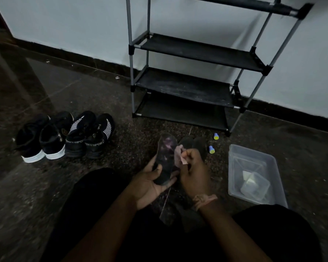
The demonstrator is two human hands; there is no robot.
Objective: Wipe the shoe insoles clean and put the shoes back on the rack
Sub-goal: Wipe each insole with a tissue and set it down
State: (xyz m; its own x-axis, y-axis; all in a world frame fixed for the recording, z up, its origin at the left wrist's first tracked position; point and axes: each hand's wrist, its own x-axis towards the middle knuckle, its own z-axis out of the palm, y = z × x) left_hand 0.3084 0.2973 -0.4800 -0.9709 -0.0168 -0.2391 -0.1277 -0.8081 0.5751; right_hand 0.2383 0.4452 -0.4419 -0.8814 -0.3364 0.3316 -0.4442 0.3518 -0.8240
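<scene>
Insole (166, 157) lies gripped in the left hand (150, 184)'s curled fingers, just beside the right hand (194, 173)'s fingers pinching a pink cloth (179, 155).

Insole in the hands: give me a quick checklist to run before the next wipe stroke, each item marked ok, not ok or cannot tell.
1. Left hand has a grip on the insole: ok.
2. Right hand holds the cloth: ok.
3. Cloth touches the insole: ok.
4. Insole already clean: cannot tell, dim light.
5. Rack shelves free for shoes: ok.
6. Shoes on the floor within reach: ok.
</scene>
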